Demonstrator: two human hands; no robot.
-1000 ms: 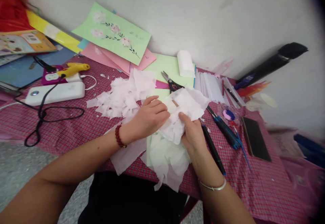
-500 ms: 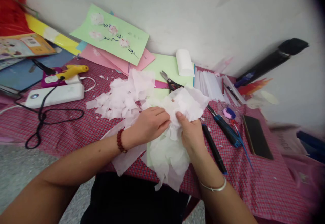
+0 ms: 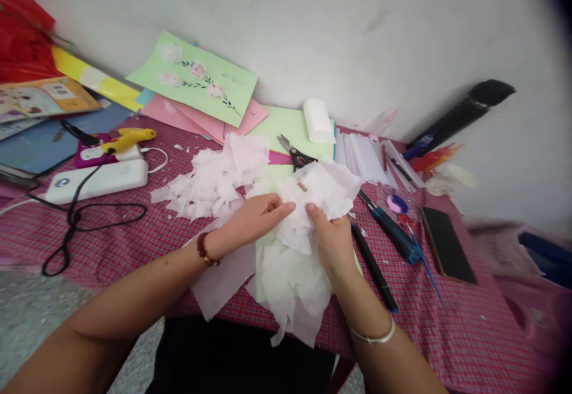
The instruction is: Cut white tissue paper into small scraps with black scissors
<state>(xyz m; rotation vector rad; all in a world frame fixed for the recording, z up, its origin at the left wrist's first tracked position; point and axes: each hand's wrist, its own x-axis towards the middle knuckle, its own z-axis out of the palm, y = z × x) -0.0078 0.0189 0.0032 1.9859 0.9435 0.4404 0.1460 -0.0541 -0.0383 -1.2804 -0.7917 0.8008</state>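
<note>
My left hand and my right hand meet over a crumpled bunch of thin white tissue paper. Both pinch its lower edge with closed fingers, the thumbs almost touching. More tissue sheets hang below my hands over the table's front edge. A loose heap of torn tissue pieces lies just left of my left hand. A red bead bracelet is on my left wrist and a silver bangle on my right.
Black-handled scissors lie behind the tissue on green card. A black pen, blue craft knife and dark phone lie right. At left are a white power bank, black cable and yellow glue gun.
My left fingers have stretched forward and closed toward my right thumb on the tissue bunch. The view has shifted slightly downward.
</note>
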